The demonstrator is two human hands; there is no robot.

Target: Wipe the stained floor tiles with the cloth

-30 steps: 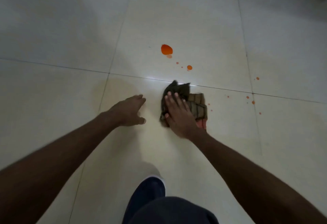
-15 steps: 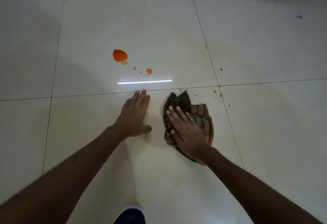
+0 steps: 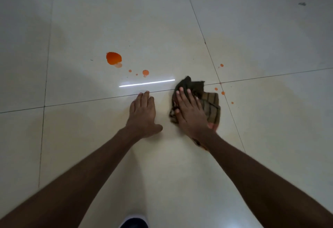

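You're pressing right hand flat, fingers spread, on cloth; left hand bracing open on floor beside it. Big stain lying ahead of left hand. Risk: bunched cloth smearing orange, missing small drops just right.

Dim, wide-angle bowing; bright glare streak on glossy tiles.
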